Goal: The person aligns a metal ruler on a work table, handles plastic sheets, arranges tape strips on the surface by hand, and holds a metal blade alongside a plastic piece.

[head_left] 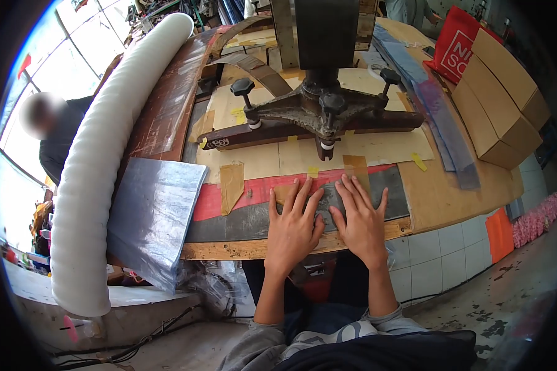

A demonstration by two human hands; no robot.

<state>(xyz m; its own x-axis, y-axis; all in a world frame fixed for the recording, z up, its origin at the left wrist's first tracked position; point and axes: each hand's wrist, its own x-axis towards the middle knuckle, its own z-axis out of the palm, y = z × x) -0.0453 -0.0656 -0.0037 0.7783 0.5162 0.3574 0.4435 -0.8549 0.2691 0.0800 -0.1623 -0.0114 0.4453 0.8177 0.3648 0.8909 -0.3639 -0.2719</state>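
My left hand (294, 224) lies palm down near the front edge of the worktable (241, 250), fingers spread over the grey and red surface, holding nothing. Beside it, my right hand (362, 224) rests the same way, its fingertips by a strip of brown tape (356, 167). A small yellow tape piece (313, 172) sits just beyond the left fingertips. Past both hands, a dark metal press head (325, 111) with black knobs stands over a long bar (229, 140) marked with writing, on a pale board (263, 166).
At the left are a white foam roll (120, 117) and a clear plastic sheet (151, 204); a person (62, 130) stands behind them. Blue plastic strips (436, 117), cardboard boxes (495, 105) and a red bag (455, 46) lie at the right.
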